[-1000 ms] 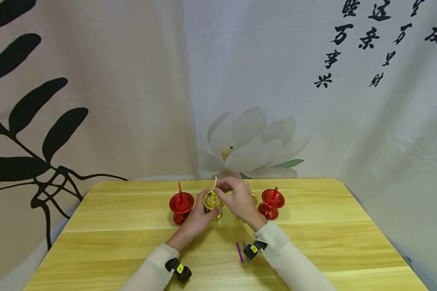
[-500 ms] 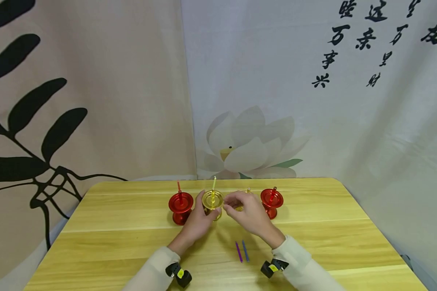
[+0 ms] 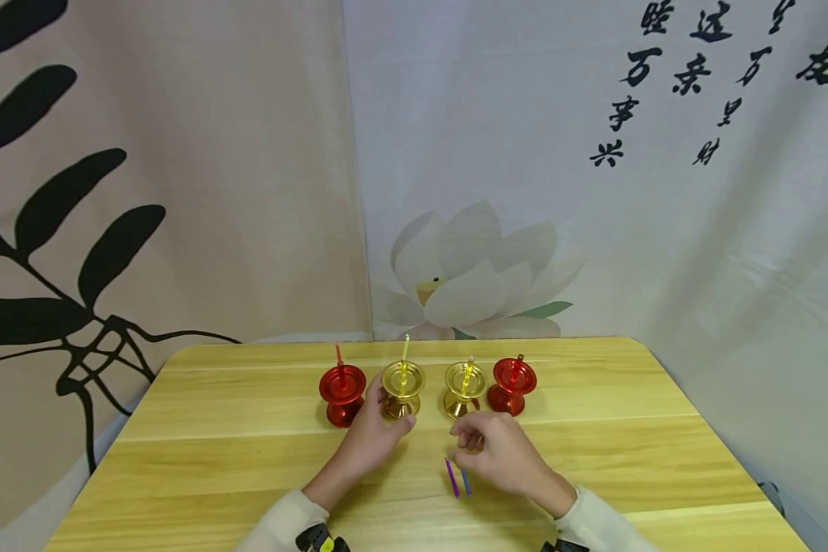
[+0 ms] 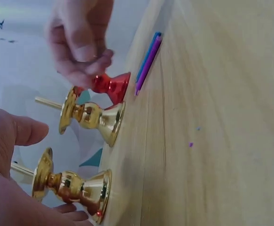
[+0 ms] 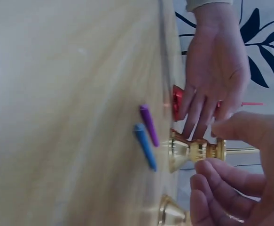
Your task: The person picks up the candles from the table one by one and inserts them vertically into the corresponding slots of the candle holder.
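Observation:
In the head view my left hand (image 3: pixel 371 437) is spread beside a gold candle holder (image 3: pixel 403 381), its fingers at the holder's left side and thumb apart in front. A yellow candle (image 3: pixel 405 349) stands in that holder. My right hand (image 3: pixel 500 452) hovers over the table, fingers loosely curled with nothing between them in the right wrist view. Close to it lie a purple candle (image 3: pixel 451 478) and a blue candle (image 3: pixel 465 483), side by side. The left wrist view shows the left thumb (image 4: pixel 28 131) standing away from the gold holder's dish.
A red candle holder (image 3: pixel 343 391) with a red candle stands at the far left of the row. To the right stand another gold holder (image 3: pixel 465 387) and another red holder (image 3: pixel 512 383), each with a candle. A printed curtain (image 3: pixel 490 153) hangs behind the wooden table (image 3: pixel 248 460).
My right hand has left the left gold holder's candle and moved right and toward me, to the loose candles. The left hand's thumb has come away from the gold holder, which stands in place.

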`<state>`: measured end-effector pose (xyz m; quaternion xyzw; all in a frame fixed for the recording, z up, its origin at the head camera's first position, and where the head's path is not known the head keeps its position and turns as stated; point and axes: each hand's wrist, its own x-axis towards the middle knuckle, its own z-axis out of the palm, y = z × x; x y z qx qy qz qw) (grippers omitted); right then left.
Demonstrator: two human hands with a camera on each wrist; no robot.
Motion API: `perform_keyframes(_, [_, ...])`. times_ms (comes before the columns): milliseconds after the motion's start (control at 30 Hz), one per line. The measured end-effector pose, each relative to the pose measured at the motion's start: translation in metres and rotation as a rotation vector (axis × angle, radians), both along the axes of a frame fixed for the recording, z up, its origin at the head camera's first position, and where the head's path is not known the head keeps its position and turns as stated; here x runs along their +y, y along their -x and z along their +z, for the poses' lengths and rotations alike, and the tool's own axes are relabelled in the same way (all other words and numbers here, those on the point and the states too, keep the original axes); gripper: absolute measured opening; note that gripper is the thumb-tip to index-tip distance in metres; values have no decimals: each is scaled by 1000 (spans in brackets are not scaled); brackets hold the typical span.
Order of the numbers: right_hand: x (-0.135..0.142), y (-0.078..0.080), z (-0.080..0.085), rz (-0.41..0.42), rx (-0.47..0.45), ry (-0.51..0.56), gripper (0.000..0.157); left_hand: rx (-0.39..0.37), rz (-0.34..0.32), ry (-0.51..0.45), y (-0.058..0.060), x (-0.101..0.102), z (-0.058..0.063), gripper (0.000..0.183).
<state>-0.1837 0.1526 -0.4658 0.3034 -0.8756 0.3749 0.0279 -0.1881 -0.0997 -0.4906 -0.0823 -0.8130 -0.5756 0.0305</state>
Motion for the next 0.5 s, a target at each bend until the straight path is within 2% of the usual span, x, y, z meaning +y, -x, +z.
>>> perform_keyframes(67, [3, -3, -3, 7, -14, -19, 21, -54, -7, -2, -8, 0, 8, 98])
perform_keyframes(267, [5, -10, -12, 15, -69, -79, 25, -152, -34, 31, -24, -2, 17, 99])
perform_keyframes(367, [4, -11, -15, 17, -68, -98, 27, -173, -78, 46, -30, -2, 18, 95])
perform_keyframes(500, [2, -12, -17, 22, -43, -117, 30, -163, -171, 75, -35, 2, 19, 84])
